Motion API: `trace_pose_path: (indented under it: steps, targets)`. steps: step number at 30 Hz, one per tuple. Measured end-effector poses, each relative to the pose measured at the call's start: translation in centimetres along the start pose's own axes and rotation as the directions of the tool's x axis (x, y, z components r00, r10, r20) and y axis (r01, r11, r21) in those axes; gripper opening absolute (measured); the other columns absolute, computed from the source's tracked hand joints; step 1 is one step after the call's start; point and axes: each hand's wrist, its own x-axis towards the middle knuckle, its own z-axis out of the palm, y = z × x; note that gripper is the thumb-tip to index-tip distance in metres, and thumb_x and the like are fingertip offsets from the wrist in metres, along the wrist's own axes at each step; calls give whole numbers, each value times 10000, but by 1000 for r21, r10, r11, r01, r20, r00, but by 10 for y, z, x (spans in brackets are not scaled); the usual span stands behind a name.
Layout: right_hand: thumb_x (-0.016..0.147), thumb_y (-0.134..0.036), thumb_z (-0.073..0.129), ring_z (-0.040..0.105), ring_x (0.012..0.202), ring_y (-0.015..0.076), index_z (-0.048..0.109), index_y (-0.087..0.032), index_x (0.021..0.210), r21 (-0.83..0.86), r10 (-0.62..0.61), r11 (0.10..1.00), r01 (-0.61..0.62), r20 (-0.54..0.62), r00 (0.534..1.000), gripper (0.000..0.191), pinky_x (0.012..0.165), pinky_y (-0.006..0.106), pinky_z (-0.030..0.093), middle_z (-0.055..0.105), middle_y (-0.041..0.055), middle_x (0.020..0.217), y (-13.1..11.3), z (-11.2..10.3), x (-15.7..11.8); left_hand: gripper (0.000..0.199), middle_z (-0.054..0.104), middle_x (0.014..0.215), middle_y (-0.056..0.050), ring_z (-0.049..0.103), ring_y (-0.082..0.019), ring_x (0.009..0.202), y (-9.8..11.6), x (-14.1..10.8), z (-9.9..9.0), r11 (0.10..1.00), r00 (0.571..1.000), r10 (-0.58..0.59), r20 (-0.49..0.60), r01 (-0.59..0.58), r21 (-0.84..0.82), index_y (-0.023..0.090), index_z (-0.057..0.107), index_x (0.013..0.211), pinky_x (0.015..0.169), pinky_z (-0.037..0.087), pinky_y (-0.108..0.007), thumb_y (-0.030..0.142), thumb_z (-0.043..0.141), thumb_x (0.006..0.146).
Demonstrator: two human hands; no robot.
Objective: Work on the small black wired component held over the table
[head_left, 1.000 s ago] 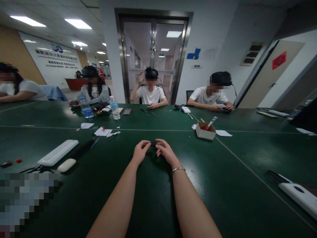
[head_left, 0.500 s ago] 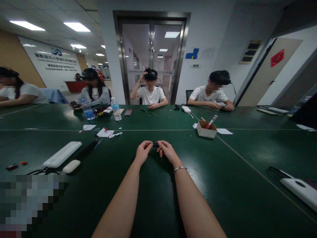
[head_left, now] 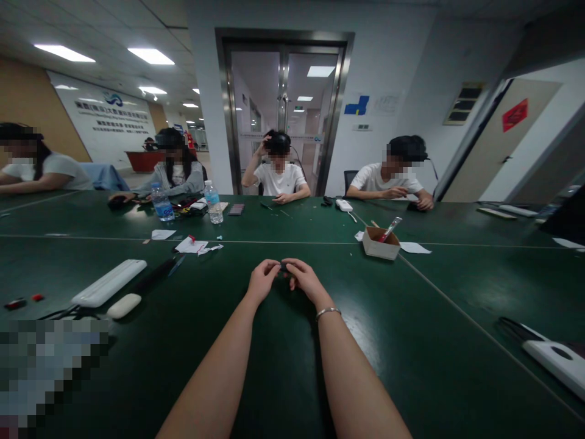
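Both my hands meet just above the green table (head_left: 283,353), fingertips almost touching. Between them is a small dark piece (head_left: 283,266), mostly covered by my fingers; its kind cannot be made out. My left hand (head_left: 264,280) pinches its left side between thumb and fingers. On the other side my right hand (head_left: 305,279) closes on it, with the lower fingers curled under. A silver bracelet (head_left: 328,312) circles my right wrist.
A cardboard box (head_left: 381,247) with a red and clear tool stands ahead right. Two water bottles (head_left: 213,204), scraps of paper (head_left: 191,245), and a white power bank (head_left: 109,283) lie to the left. Several people with headsets sit across the table. A white device (head_left: 555,360) lies at right.
My fingertips have drawn closer together, so less of the dark piece shows. The view has shifted slightly. Across the table, the person at right has lifted one hand from the dark object.
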Motion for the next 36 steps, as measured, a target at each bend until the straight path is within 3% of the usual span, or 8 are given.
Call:
trace_pose_path:
  steps: [4,8,11,17,22,28,32,36]
  targets:
    - [692,-233,709,520,442,26,555,-267,1181,105,10,994,-9,-4,1000,514,467,216,532,588,-21,896,-3,-1,-1,279,674,847,-60,612,-164,753,3,2,-1,998,997,-61,-45,61,-13,167,650,925,593,459,-251,390,613,762]
    - [795,-345,636,505,399,56,577,-177,1025,105,96,991,-87,-80,992,291,428,237,523,580,-22,692,-3,1,3,303,669,844,-62,610,-163,752,5,2,-2,997,996,-70,-51,68,-33,163,644,927,592,455,-250,408,619,752]
    - [823,-336,601,448,360,51,594,-159,939,106,97,990,-89,-68,993,211,406,228,510,514,-58,556,-2,1,4,286,670,837,-60,606,-158,740,4,2,-1,999,998,-52,-37,52,-10,165,645,927,604,458,-256,396,612,761]
    - [767,-272,667,522,404,49,567,-208,1068,123,83,989,-78,-42,996,324,469,239,552,612,-29,718,-2,-2,2,283,663,841,-62,595,-152,719,4,1,0,997,995,-72,-64,71,-19,165,640,931,572,448,-244,391,608,764]
    - [789,-287,634,507,404,53,589,-182,1005,141,100,986,-92,-48,994,244,467,244,556,569,-40,626,-1,-3,3,278,670,845,-62,600,-153,727,3,1,0,999,998,-52,-31,52,-16,170,649,920,617,464,-263,394,629,756]
    - [750,-231,663,553,443,53,570,-215,1030,184,84,980,-70,-72,994,296,488,244,567,589,-31,749,-2,-3,1,278,667,883,-64,593,-139,694,3,1,1,997,995,-69,-69,66,-44,167,627,950,572,457,-244,373,616,764]
    - [800,-307,634,506,414,48,580,-174,969,161,108,982,-94,-76,991,222,473,230,555,585,-25,651,-2,-2,1,255,669,894,-62,600,-141,713,2,2,2,998,998,-50,-34,49,-33,171,631,931,605,470,-253,352,630,752]
    - [746,-248,688,488,414,45,589,-187,994,175,72,982,-65,-35,997,275,508,252,573,579,-47,623,-1,-4,1,265,671,893,-68,605,-145,714,2,3,2,999,998,-41,-37,40,-26,169,639,913,620,478,-260,362,653,733]
